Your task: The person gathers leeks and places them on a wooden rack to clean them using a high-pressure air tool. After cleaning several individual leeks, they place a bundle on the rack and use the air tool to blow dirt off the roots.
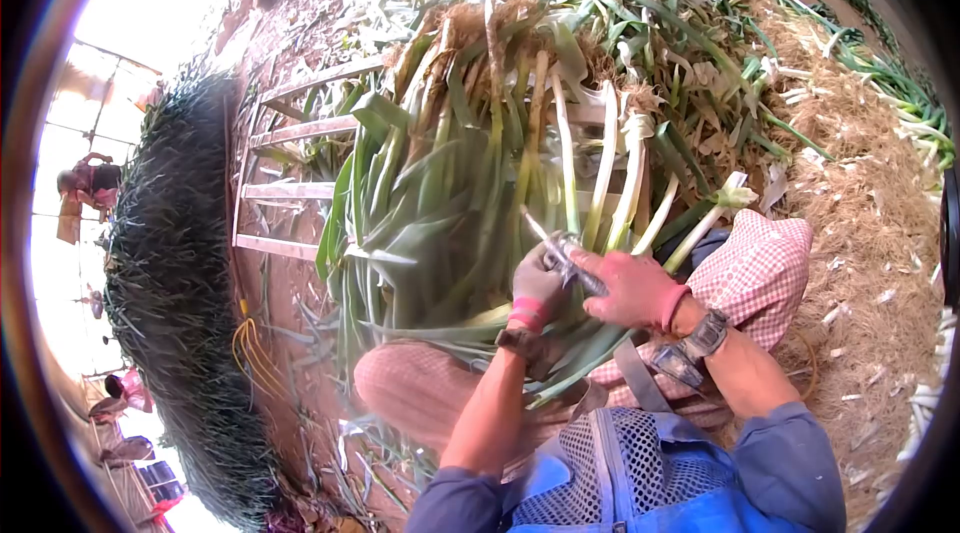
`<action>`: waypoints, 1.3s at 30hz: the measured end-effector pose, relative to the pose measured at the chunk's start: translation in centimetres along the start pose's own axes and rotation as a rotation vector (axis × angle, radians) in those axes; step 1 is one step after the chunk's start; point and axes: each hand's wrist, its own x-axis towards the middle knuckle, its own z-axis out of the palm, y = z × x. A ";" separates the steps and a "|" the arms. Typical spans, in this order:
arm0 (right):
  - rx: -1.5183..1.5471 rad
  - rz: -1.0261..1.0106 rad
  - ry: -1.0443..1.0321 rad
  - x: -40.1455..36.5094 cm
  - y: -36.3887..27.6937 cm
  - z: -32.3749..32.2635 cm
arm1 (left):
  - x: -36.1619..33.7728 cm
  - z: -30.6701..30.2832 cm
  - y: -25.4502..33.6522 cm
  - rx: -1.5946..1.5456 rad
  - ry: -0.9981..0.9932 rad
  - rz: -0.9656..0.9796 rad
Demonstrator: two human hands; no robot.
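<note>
My left hand (539, 283), in a greyish glove with a pink cuff, is closed at the middle of the view. Beside it my right hand (632, 285), in a pink glove, is closed too, its fingertips meeting the left hand's. Between them a slim object (537, 224) with a pale, narrow end points up and left; I cannot tell what it is. Just beyond the hands lies a heap of long green onions (601, 178), with white stems and broad green leaves (430, 203). Loose leaves trail under my wrists and over my lap.
A slatted wooden frame (293, 191) stands under the heap's left side. Further left runs a tall stack of green onions (180, 313). Trimmed roots (860, 233) cover the ground at right. A yellow cord (250, 348) lies at left. A person (92, 183) is in the background.
</note>
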 end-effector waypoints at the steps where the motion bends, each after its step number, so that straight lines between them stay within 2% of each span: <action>1: 0.001 0.002 -0.003 0.2 0.0 0.1 | -0.2 -0.1 0.5 -0.150 0.030 0.009; 2: -0.020 0.023 0.037 0.4 0.1 0.2 | 0.0 -0.3 0.9 -0.291 0.019 -0.058; 5: -0.034 0.039 0.141 0.9 0.5 0.7 | 0.0 -0.6 1.5 -0.275 0.155 -0.165; 8: 0.008 -0.022 -0.076 -0.1 -1.0 -0.6 | 0.7 -1.2 -0.5 -0.344 0.260 -0.154; 9: 0.008 -0.023 -0.078 0.2 -1.1 -0.5 | 0.8 -1.3 -0.5 -0.345 0.262 -0.155; 11: -0.016 0.061 0.020 1.1 -1.0 0.0 | 0.9 -1.7 -0.4 -0.308 0.309 -0.199; 13: -0.031 0.051 0.092 1.2 -0.8 0.9 | 0.8 -1.9 0.1 -0.299 0.347 -0.156; 15: -0.040 -0.018 0.018 0.6 -0.9 1.1 | 0.6 -2.3 0.5 -0.198 0.384 -0.110; 17: -0.022 0.003 -0.008 1.3 -1.4 0.6 | 0.8 -2.6 1.1 -0.125 0.376 -0.106; 19: 0.012 0.098 0.103 3.0 -0.8 0.2 | 1.2 -2.8 1.9 0.392 0.479 0.125; 20: 0.024 0.047 0.183 3.9 -0.1 0.0 | 1.3 -3.2 2.6 0.541 0.463 0.112; 23: 0.000 0.079 0.236 6.4 0.0 -1.9 | 2.2 -3.3 4.3 0.724 0.443 0.183; 24: -0.027 0.057 0.273 7.2 0.1 -2.3 | 2.6 -3.5 4.4 0.766 0.396 0.136; 28: -0.030 0.108 0.321 10.4 1.3 -4.3 | 4.3 -3.6 4.1 0.917 0.362 0.178; 33: -0.019 0.144 0.335 13.4 1.8 -7.0 | 6.3 -3.9 5.2 0.995 0.226 -0.036; 35: 0.012 0.216 0.352 14.9 2.1 -8.3 | 6.6 -3.9 5.8 1.046 0.200 -0.062; 37: 0.025 0.177 0.396 15.8 3.1 -8.5 | 7.0 -4.0 6.3 1.097 0.179 -0.088; 39: 0.022 0.167 0.378 15.8 3.8 -8.4 | 7.4 -4.2 6.8 1.091 0.075 -0.190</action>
